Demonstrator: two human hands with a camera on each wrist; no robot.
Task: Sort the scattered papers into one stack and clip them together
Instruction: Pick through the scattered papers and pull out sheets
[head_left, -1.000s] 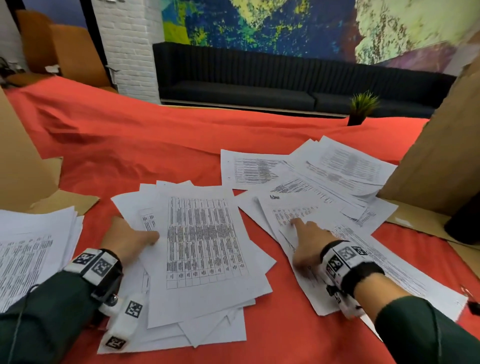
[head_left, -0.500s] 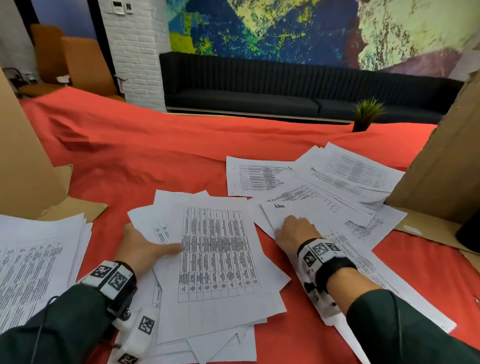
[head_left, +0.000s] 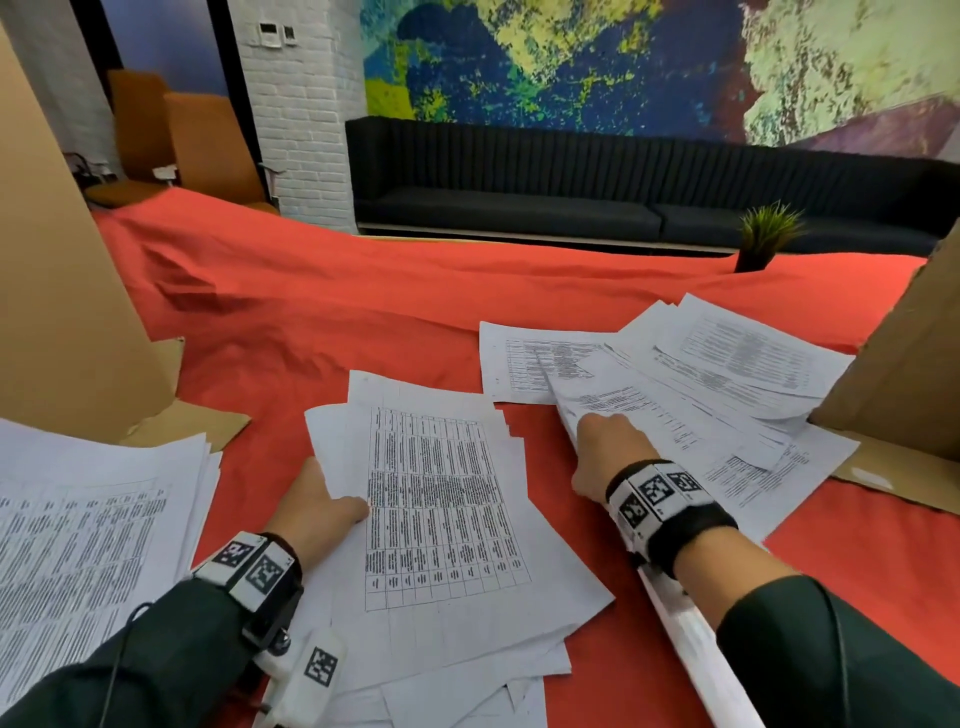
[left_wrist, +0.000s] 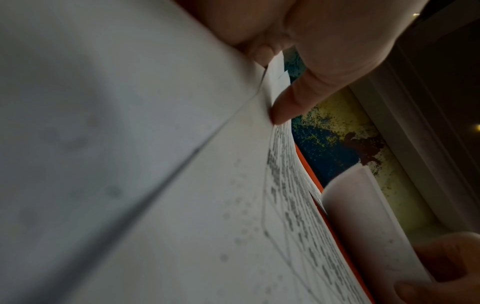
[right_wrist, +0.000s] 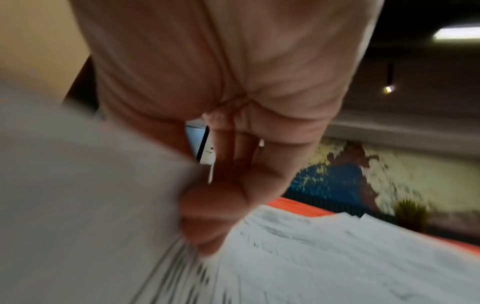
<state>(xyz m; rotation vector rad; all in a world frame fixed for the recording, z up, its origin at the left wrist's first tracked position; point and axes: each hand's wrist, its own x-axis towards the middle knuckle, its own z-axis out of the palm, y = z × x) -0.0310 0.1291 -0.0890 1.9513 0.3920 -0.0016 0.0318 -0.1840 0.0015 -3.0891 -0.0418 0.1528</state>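
Printed sheets lie in two groups on the red cloth (head_left: 363, 322). In the middle is a loose pile (head_left: 441, 519); my left hand (head_left: 332, 504) holds its left edge, thumb (left_wrist: 288, 105) on top and fingers hidden underneath. Further right, scattered papers (head_left: 727, 374) fan out towards a cardboard box. My right hand (head_left: 597, 441) pinches the near-left edge of one sheet (head_left: 691, 644) from that fan, and the sheet curls up off the cloth. In the right wrist view the curled fingers (right_wrist: 207, 216) clamp that sheet (right_wrist: 91, 205). No clip is visible.
A separate thick stack of papers (head_left: 78, 545) lies at the near left. Tall cardboard boxes stand at the left (head_left: 62, 286) and the right (head_left: 904, 374). A small potted plant (head_left: 763, 239) sits at the table's far edge, with a dark sofa beyond.
My right hand, pressed flat on a sheet a second ago, slid left and now pinches that sheet's edge, lifting it. My left hand has stayed on the middle pile's left edge.
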